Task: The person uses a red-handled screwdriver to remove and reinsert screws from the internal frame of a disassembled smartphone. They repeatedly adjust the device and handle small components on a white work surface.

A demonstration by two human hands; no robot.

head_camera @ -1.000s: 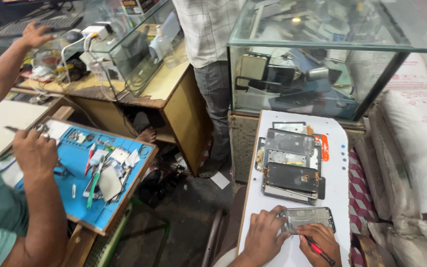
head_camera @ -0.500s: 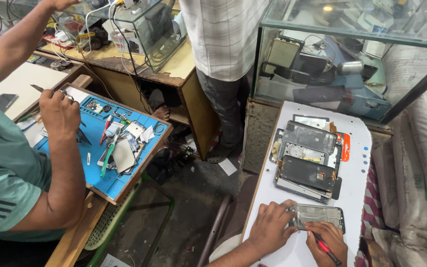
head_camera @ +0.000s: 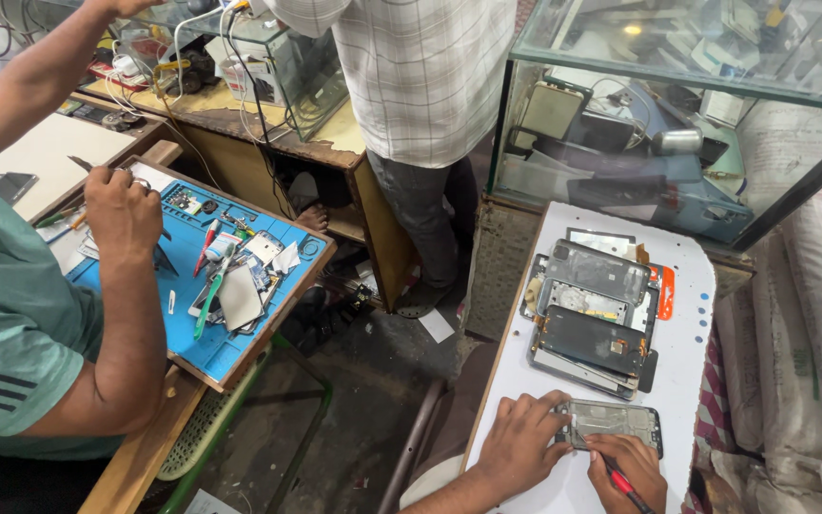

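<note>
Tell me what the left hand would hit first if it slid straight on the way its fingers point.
The left hand points right, already touching the opened grey phone frame; that comes first. Depth looks flat on the white board.
</note>
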